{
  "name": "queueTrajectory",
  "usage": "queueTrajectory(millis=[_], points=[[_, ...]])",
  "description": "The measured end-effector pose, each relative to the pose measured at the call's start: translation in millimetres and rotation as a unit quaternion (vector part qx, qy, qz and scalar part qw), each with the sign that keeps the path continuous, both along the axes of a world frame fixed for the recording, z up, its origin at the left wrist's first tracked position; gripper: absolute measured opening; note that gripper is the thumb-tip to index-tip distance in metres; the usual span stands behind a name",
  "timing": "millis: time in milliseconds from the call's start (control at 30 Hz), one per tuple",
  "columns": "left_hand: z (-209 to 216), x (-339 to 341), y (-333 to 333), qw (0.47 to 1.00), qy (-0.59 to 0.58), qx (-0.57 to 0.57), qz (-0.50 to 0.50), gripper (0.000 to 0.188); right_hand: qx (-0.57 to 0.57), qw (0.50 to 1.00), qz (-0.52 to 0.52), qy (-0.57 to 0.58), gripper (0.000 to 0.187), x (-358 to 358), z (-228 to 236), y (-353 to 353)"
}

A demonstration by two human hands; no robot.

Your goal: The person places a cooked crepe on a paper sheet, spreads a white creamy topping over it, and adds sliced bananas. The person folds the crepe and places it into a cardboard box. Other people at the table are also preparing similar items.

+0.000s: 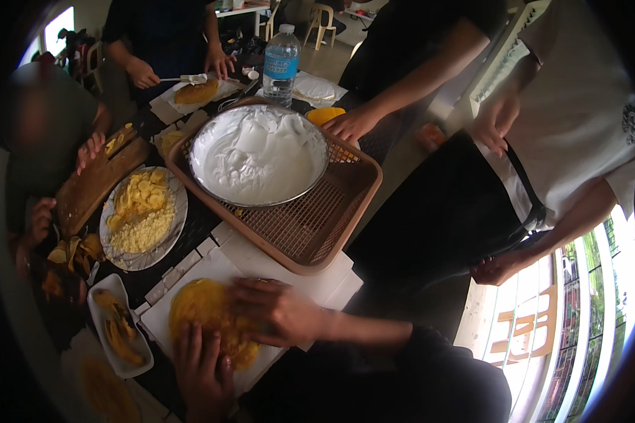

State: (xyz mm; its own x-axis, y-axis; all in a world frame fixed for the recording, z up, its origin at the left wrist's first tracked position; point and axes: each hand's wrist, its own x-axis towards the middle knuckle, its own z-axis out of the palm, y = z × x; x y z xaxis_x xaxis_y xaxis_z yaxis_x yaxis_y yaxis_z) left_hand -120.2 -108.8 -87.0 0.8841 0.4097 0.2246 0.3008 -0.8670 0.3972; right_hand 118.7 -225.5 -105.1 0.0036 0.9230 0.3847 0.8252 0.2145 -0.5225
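Note:
A round, flat yellow cake layer lies on a white cardboard sheet. My left hand rests at its near left edge, fingers stretched out and apart, holding nothing. Over the layer's right side is my right hand, its fingers bent down to the surface and smeared by motion; whether anything is in them is hidden. To the left, a patterned plate carries thin yellow slices and a heap of pale yellow crumbly bits. Below it stands a white oblong dish with yellow-brown peels or strips.
Ahead, a metal bowl of white cream sits in a brown plastic basket. Behind it stands a water bottle. At left are a wooden board and another person's hands. A far person spreads cream on a cake; others stand at right.

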Motion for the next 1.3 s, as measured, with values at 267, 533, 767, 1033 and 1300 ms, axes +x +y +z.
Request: queueTrajectory(millis=[267,533,767,1033,1300], points=[[-4.7,-2.3,2.9,0.999,0.017,-0.028,0.000,0.045,0.013,1.000,-0.026,-0.009,0.043,-3.3,3.2,0.8],[0.8,4.4,0.2,1.000,-0.003,-0.001,0.006,0.044,-0.014,0.999,-0.028,-0.011,0.044,-0.4,9.2,-3.6],[-0.9,-0.1,1.2,0.999,0.024,-0.020,0.006,0.049,-0.063,0.997,-0.032,-0.014,0.047,-2.0,13.8,-0.6],[-6.8,-4.1,1.2,1.000,0.011,-0.017,-0.002,0.050,-0.062,0.998,-0.028,-0.018,0.047,-1.2,16.6,1.7],[-8.6,-4.8,2.1,1.000,0.018,-0.010,-0.005,0.050,-0.063,0.997,-0.034,-0.020,0.048,-3.8,15.9,1.7]])
